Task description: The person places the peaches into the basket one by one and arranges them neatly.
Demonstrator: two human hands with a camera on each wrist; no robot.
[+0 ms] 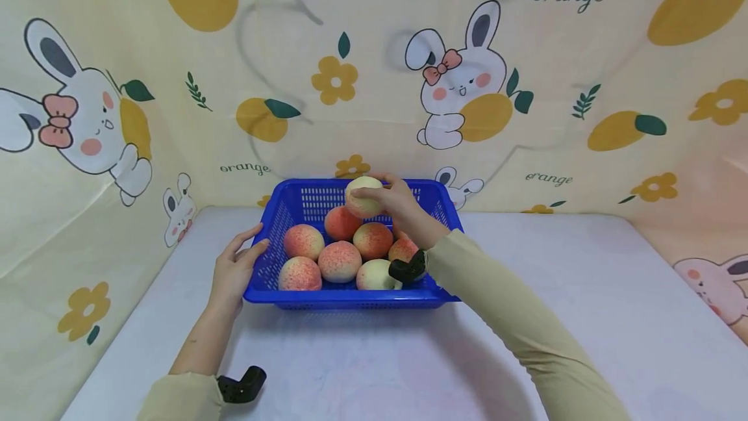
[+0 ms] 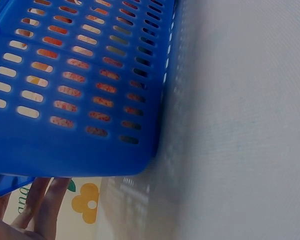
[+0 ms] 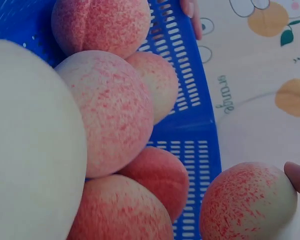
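A blue plastic basket [image 1: 350,304] with slotted walls stands on the table, several red and pale yellow peaches [image 1: 339,262] inside it. My left hand [image 1: 230,271] holds the basket's left rim; in the left wrist view, some fingers [image 2: 47,205] reach up under the rim's lip. Over the back part of the basket, my right hand [image 1: 403,203] grips a peach [image 1: 361,198], raised above the others. From the right wrist, that held peach [image 3: 247,202] shows a red-speckled side with a fingertip against it. A pale peach [image 3: 30,145] fills the left of that view.
The white tabletop [image 1: 555,278] extends around the basket. A cream backdrop cloth [image 1: 362,135] printed with rabbits, oranges and flowers rises right behind the basket. Black wrist-worn devices [image 1: 242,385] sit at both cuffs; the right one hangs over the front right peaches.
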